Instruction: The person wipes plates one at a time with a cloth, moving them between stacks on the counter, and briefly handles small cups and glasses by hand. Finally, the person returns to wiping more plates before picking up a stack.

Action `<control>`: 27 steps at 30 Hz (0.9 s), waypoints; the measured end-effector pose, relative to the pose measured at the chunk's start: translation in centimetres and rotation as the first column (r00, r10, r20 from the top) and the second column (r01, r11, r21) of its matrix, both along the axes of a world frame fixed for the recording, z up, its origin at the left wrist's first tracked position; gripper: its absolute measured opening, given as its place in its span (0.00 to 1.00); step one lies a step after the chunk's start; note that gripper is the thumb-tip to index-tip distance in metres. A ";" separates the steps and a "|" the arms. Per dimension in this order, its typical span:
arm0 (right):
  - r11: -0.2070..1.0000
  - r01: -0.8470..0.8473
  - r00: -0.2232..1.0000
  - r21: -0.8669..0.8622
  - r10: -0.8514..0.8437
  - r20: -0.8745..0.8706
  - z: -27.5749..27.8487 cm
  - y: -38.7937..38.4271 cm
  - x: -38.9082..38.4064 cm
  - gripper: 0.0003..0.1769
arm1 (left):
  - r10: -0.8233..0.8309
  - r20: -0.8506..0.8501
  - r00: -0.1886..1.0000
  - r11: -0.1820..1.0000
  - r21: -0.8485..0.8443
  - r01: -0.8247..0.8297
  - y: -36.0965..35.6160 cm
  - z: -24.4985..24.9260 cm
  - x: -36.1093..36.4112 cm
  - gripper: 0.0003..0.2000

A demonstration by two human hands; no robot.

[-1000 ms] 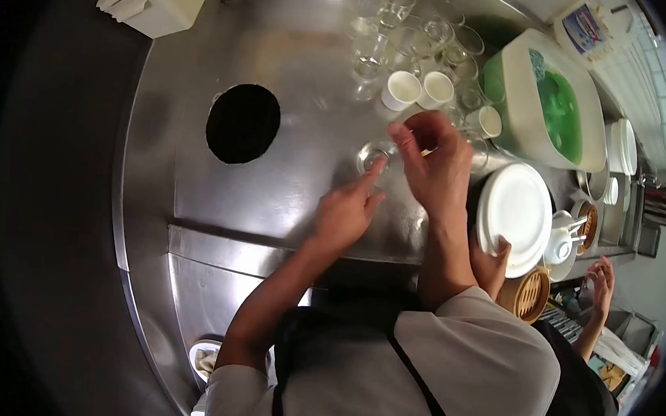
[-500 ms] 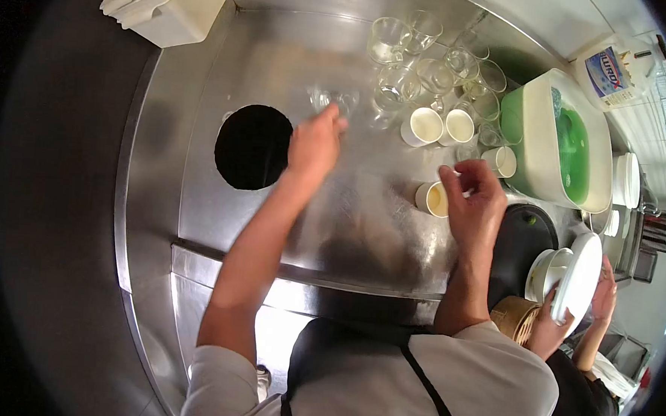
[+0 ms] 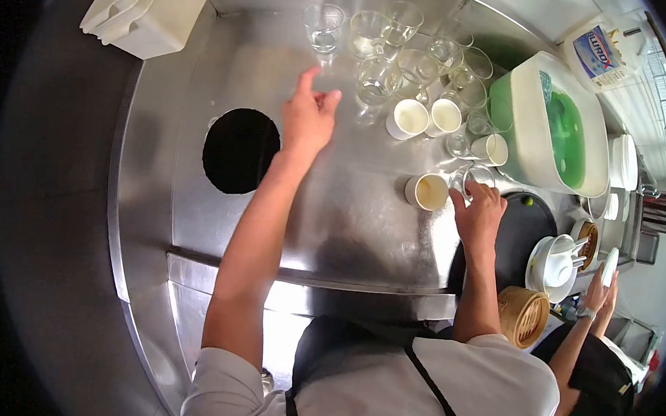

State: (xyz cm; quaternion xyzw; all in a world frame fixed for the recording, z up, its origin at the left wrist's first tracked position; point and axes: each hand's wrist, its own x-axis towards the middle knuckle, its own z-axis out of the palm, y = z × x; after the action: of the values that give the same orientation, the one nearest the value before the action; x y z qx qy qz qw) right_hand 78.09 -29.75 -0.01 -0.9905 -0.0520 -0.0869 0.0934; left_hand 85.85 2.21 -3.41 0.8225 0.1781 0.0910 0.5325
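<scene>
My left hand (image 3: pixel 307 120) is over the steel counter, fingers apart and holding nothing. Just beyond its fingertips stands a clear drinking glass (image 3: pixel 323 33), at the left end of a group of clear glasses and glass mugs (image 3: pixel 377 78). My right hand (image 3: pixel 480 219) has its thumb and fingers around the near side of another clear glass (image 3: pixel 470 176), partly hidden by the fingers. Left of that glass is a white cup (image 3: pixel 426 192) with a yellowish residue inside. Two more white cups (image 3: pixel 411 119) stand behind, and another white cup (image 3: pixel 493 149) leans to the right.
A round black hole (image 3: pixel 242 150) opens in the counter at left. Pale bins (image 3: pixel 158 18) stand at the back left. To the right are a tub of green liquid (image 3: pixel 514 119), a black tray (image 3: pixel 524 218), white bowls (image 3: pixel 552 268) and a bamboo steamer (image 3: pixel 523 316). Another person's hands (image 3: pixel 598 293) hold a white dish.
My left hand has moved away from the glass, which now stands farther back. My right hand has lowered onto a glass beside the cup. The other person's large white plate is gone from their hands.
</scene>
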 end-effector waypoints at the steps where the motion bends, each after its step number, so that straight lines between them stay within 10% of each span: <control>1: 0.999 -0.016 1.000 -0.033 0.015 -0.010 -0.4 -0.3 0.0 0.10 | -0.055 0.037 0.998 0.998 -0.020 0.056 -0.7 0.2 -0.4 0.27; 7: 0.997 -0.038 0.987 0.065 0.028 0.157 2.3 -0.7 -1.7 0.07 | -0.365 -0.152 0.919 0.854 0.339 0.395 -3.4 1.0 3.0 0.10; 20: 0.743 -0.643 0.759 0.184 0.587 0.281 2.0 15.5 7.7 0.04 | 0.050 -0.024 0.998 0.890 0.455 -0.033 5.5 -0.3 2.6 0.11; 25: 0.779 -0.627 0.767 -0.023 0.622 0.155 -2.4 20.6 13.5 0.04 | 0.012 -0.015 1.000 0.833 0.553 -0.001 8.1 -1.9 6.8 0.14; 27: 0.785 -0.617 0.742 0.055 0.556 0.375 -2.6 20.6 14.1 0.05 | 0.077 0.010 0.997 0.834 0.547 -0.070 7.4 -2.2 6.7 0.17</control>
State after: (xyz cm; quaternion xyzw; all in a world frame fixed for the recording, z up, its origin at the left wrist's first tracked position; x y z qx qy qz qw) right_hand 92.20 -9.19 -2.64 -0.8806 -0.3694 -0.2260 0.1922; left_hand 92.51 9.63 -5.56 0.9334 0.1796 0.1532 0.2703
